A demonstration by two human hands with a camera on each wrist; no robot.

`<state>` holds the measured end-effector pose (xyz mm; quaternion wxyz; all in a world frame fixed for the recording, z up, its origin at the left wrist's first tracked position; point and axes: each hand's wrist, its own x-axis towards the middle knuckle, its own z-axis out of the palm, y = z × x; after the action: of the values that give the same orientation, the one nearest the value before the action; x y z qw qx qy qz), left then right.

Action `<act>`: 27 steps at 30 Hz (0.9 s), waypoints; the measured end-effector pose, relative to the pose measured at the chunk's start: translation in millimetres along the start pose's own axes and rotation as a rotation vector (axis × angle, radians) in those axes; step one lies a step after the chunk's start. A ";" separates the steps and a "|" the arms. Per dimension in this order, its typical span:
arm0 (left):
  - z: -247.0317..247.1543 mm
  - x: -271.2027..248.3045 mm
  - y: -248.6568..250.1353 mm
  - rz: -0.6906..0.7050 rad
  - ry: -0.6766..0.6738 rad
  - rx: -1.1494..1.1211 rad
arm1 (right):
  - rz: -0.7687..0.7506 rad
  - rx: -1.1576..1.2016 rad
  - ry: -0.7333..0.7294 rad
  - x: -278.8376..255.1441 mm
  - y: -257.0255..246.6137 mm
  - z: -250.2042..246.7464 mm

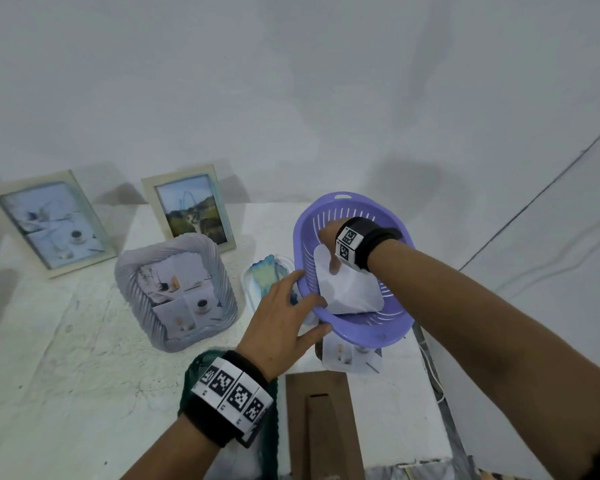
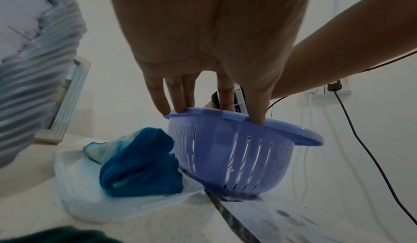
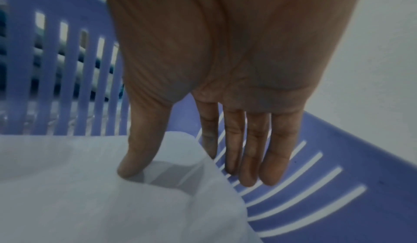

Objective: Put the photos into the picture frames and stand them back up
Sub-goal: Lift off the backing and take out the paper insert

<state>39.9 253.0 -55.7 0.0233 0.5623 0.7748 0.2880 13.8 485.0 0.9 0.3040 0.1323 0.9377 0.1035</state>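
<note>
The left hand gripped the purple basket's near rim, likely steadying it, while the right hand reached inside, thumb on top and fingers slipping under the white photos to lift them.

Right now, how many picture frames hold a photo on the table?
3. Two pale rectangular frames stand by the wall, and a grey ribbed frame stands in front of them. A brown frame back lies near the edge; others may be hidden.
</note>
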 end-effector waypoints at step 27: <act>-93.2 -38.5 57.8 -0.417 0.324 -0.815 | -0.337 1.087 0.866 -183.0 -33.2 0.5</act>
<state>70.1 191.4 38.1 0.1779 0.2881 0.6885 0.6413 150.7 396.9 90.7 -0.1927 0.0654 0.9009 -0.3834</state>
